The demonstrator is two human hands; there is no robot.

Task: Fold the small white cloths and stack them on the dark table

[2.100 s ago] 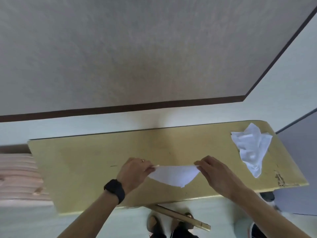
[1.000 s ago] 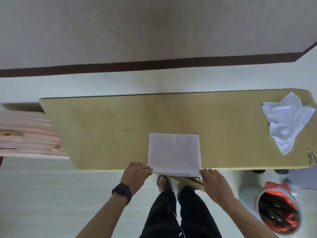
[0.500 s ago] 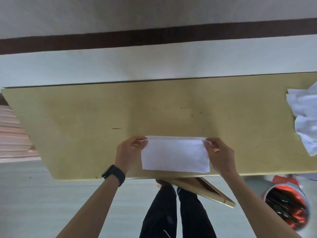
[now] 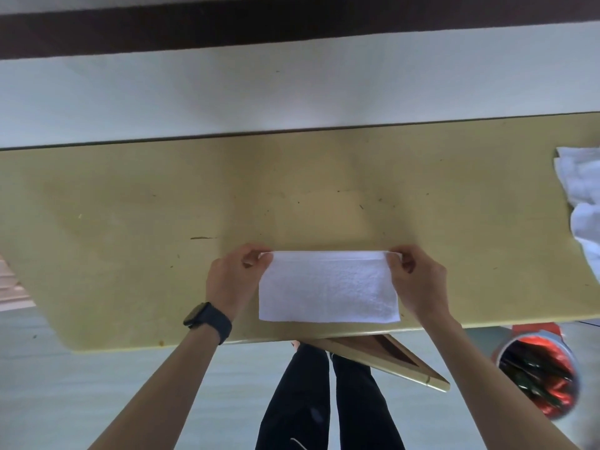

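A small white cloth (image 4: 328,287) lies folded in half on the yellowish table (image 4: 162,206), close to its near edge. My left hand (image 4: 232,280) pinches the cloth's far left corner. My right hand (image 4: 417,280) pinches the far right corner. Both layers meet at the far edge between my fingers. A crumpled pile of white cloths (image 4: 581,199) sits at the table's right end, partly cut off by the frame.
A wall with a dark band runs behind the table. Under the near edge a wooden brace (image 4: 389,355) sticks out by my legs. A round bin (image 4: 539,371) with red contents stands on the floor at the right.
The cloth lay flat and open a second ago with my hands at its near corners. My hands brought that near edge over to the far edge, halving the cloth.
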